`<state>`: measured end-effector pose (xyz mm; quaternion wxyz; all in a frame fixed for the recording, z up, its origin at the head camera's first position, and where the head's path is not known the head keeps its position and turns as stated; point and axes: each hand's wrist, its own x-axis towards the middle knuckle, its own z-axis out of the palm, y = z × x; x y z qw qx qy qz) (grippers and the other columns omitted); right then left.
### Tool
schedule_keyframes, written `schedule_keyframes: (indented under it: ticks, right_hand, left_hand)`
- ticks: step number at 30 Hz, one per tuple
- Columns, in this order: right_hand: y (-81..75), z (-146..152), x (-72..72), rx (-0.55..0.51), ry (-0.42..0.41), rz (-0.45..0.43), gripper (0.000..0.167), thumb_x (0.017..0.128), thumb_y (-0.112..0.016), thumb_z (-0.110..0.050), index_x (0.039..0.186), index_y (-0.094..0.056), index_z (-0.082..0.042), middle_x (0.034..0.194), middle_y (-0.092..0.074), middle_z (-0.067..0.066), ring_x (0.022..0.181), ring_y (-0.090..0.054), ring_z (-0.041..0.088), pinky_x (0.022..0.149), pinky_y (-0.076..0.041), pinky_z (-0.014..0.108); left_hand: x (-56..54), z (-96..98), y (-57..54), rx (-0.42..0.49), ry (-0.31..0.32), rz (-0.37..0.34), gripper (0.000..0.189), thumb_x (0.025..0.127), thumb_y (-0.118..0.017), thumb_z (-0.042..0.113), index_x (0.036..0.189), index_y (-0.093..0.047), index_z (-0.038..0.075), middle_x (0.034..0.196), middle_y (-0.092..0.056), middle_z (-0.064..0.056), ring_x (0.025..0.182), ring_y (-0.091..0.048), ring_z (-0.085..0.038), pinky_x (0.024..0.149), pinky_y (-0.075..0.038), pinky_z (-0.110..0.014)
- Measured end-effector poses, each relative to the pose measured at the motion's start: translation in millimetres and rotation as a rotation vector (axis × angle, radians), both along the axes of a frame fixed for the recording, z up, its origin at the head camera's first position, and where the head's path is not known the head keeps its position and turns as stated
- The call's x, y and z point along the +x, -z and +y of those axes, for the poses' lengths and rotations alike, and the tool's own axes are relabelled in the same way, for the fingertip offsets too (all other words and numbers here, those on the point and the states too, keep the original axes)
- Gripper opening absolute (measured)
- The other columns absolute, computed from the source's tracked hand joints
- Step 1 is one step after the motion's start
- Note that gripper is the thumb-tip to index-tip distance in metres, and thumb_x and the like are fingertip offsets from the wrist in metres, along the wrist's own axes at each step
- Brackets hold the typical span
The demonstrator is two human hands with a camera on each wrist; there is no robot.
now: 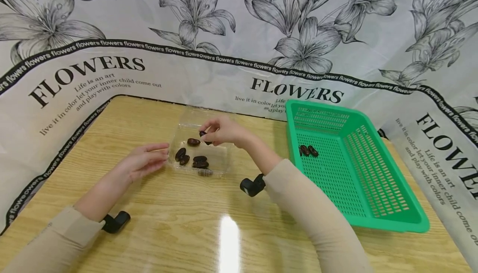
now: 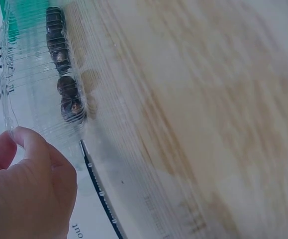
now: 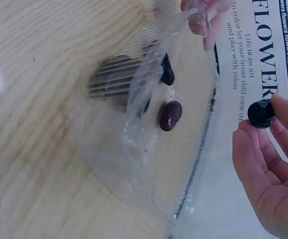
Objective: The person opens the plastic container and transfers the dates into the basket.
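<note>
A clear plastic box (image 1: 216,152) with its lid folded back holds several dark brown dates (image 1: 193,142). Above it, my right hand (image 1: 224,131) pinches one date (image 3: 261,113) between thumb and fingertips. My left hand (image 1: 147,161) is at the box's left side; in the left wrist view its thumb and forefinger pinch the thin rim. Seen from the right wrist, a glossy date (image 3: 171,116) lies inside the box, and others show blurred through the ridged wall.
To the right stands a green perforated basket (image 1: 388,223) with a few dates (image 1: 313,151) near its left wall. A flower-printed sheet (image 1: 224,74) hangs behind the wooden table (image 1: 175,227). Black wrist mounts (image 1: 116,222) stick out from both sleeves.
</note>
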<state>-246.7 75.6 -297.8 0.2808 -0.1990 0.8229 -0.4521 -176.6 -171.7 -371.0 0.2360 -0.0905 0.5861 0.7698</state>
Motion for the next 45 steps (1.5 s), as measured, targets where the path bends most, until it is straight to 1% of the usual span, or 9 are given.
schedule_keyframes:
  ticks: [4,8,15,21,31,34,39,41,45]
  right_hand:
    - [-12.1,8.4,1.6,0.001,0.002,0.008,0.028,0.088,-0.063,-0.006,0.115,-0.061,0.000,0.091,-0.060,0.011,0.089,-0.060,0.033,0.079,-0.054,0.038]
    - [-25.3,20.2,2.9,0.002,-0.007,0.002,0.030,0.089,-0.061,-0.004,0.118,-0.059,0.000,0.093,-0.059,0.011,0.090,-0.059,0.028,0.077,-0.054,0.033]
    - [-43.0,45.7,1.9,-0.041,0.005,0.007,0.031,0.089,-0.060,-0.004,0.120,-0.058,0.000,0.094,-0.058,0.010,0.090,-0.058,0.025,0.080,-0.053,0.036]
    - [-53.5,72.1,1.4,-0.073,0.064,-0.004,0.031,0.090,-0.060,-0.005,0.120,-0.056,0.001,0.095,-0.056,0.011,0.088,-0.058,0.024,0.082,-0.053,0.038]
    - [-63.7,117.8,2.0,-0.079,0.178,0.013,0.040,0.090,-0.060,-0.006,0.128,-0.050,0.004,0.098,-0.055,0.007,0.087,-0.058,0.016,0.087,-0.051,0.039]
    - [-65.1,129.6,1.4,-0.071,0.198,0.022,0.041,0.091,-0.059,-0.006,0.128,-0.048,0.005,0.098,-0.054,0.006,0.086,-0.059,0.015,0.088,-0.050,0.040]
    - [-65.0,148.6,1.1,-0.032,0.223,0.030,0.044,0.092,-0.057,-0.007,0.132,-0.044,0.007,0.101,-0.054,0.007,0.088,-0.059,0.014,0.086,-0.051,0.035]
    - [-64.8,156.9,1.0,-0.030,0.234,0.035,0.044,0.093,-0.057,-0.008,0.132,-0.043,0.008,0.101,-0.055,0.004,0.088,-0.059,0.013,0.086,-0.051,0.035]
    - [-62.8,172.0,1.0,-0.047,0.257,0.034,0.046,0.093,-0.057,-0.009,0.131,-0.041,0.011,0.094,-0.058,0.000,0.087,-0.059,0.010,0.087,-0.051,0.036]
  left_hand:
    - [-0.7,-1.1,-0.3,0.000,0.000,-0.006,0.067,0.089,-0.058,-0.002,0.144,-0.020,-0.006,0.105,-0.055,-0.001,0.084,-0.061,-0.008,0.077,-0.051,-0.019]
    - [-0.6,-2.0,-1.1,0.000,-0.003,-0.019,0.068,0.088,-0.059,-0.002,0.144,-0.020,-0.006,0.103,-0.056,0.000,0.085,-0.061,-0.008,0.079,-0.051,-0.020]
    - [-1.3,-4.2,-2.5,0.013,-0.006,-0.016,0.068,0.088,-0.059,-0.002,0.144,-0.020,-0.007,0.098,-0.060,0.003,0.086,-0.061,-0.009,0.081,-0.051,-0.021]
    - [0.1,-4.0,-1.5,0.039,-0.007,-0.021,0.069,0.088,-0.058,-0.004,0.144,-0.018,-0.008,0.098,-0.060,0.002,0.085,-0.061,-0.009,0.079,-0.051,-0.020]
    - [2.4,-1.6,-4.1,0.042,-0.010,-0.022,0.068,0.088,-0.059,-0.004,0.144,-0.019,-0.008,0.097,-0.062,0.002,0.085,-0.061,-0.009,0.077,-0.051,-0.019]
    - [2.6,-1.0,-4.0,0.030,-0.009,-0.021,0.069,0.088,-0.059,-0.003,0.144,-0.020,-0.007,0.103,-0.059,0.001,0.087,-0.061,-0.008,0.079,-0.051,-0.019]
    - [2.6,-1.1,-1.2,0.010,-0.011,-0.023,0.069,0.088,-0.060,-0.002,0.144,-0.020,-0.005,0.113,-0.054,-0.003,0.089,-0.060,-0.008,0.082,-0.050,-0.020]
    - [1.9,-1.0,-0.6,0.003,-0.011,-0.021,0.069,0.088,-0.060,-0.002,0.144,-0.021,-0.005,0.114,-0.053,-0.004,0.089,-0.060,-0.008,0.083,-0.050,-0.020]
    - [1.3,-0.3,-1.1,-0.005,-0.009,-0.019,0.068,0.088,-0.059,-0.002,0.144,-0.021,-0.005,0.115,-0.052,-0.004,0.089,-0.060,-0.008,0.084,-0.050,-0.020]
